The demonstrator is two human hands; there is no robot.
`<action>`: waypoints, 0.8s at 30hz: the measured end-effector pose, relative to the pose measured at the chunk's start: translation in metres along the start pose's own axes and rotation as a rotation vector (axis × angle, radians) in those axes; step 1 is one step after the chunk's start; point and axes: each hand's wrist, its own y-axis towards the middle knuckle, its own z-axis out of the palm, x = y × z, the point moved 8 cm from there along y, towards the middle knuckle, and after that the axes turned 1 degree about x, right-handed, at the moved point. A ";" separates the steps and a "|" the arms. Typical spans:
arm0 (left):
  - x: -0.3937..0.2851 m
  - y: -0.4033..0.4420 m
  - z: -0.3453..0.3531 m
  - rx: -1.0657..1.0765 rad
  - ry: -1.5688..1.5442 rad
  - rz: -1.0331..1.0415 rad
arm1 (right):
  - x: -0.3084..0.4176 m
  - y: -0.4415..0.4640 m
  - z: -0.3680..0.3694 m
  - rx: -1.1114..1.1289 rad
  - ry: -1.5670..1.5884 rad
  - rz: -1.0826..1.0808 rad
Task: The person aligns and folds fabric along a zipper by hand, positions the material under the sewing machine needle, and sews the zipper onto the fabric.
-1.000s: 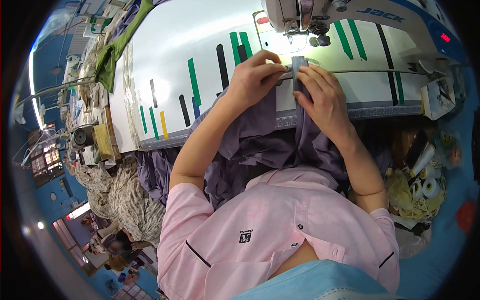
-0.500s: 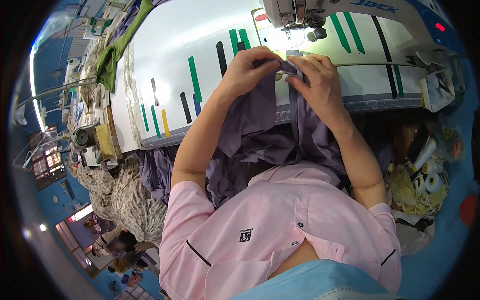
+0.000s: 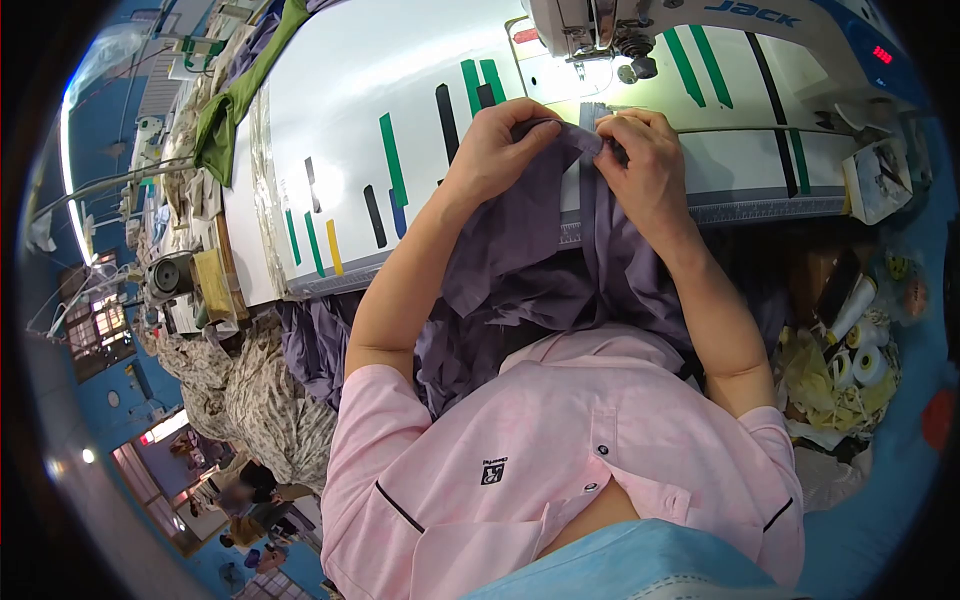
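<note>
Purple fabric (image 3: 515, 235) hangs from both hands over the front edge of the sewing table and down to the lap. My left hand (image 3: 505, 145) pinches one edge of it, thumb against fingers. Close by on the right, my right hand (image 3: 643, 150) is closed on the same cloth, its thumb and fingertips together. Between the hands a short piece of the edge is stretched, and a narrow purple strip runs up toward the machine. The sewing machine head (image 3: 600, 35) is just beyond the hands, its needle area lit. Folds hide parts of the edge.
Green, black and yellow tape marks (image 3: 390, 160) lie on the white table, with a ruler strip (image 3: 740, 207) along its front. Green cloth (image 3: 225, 125) drapes at the left. Thread spools (image 3: 868, 365) and a white box (image 3: 877, 180) sit at the right. People are in the distance.
My right hand has shifted slightly right and away from the left hand, so more of the fabric edge shows stretched between them. The left hand stays nearly in place.
</note>
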 end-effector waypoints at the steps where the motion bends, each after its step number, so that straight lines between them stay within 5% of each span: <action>1: -0.001 0.000 -0.001 -0.006 0.019 -0.007 | 0.000 0.000 0.000 -0.002 -0.005 0.001; 24: -0.005 0.001 0.008 0.003 0.055 -0.090 | 0.006 -0.001 0.001 0.027 -0.075 -0.066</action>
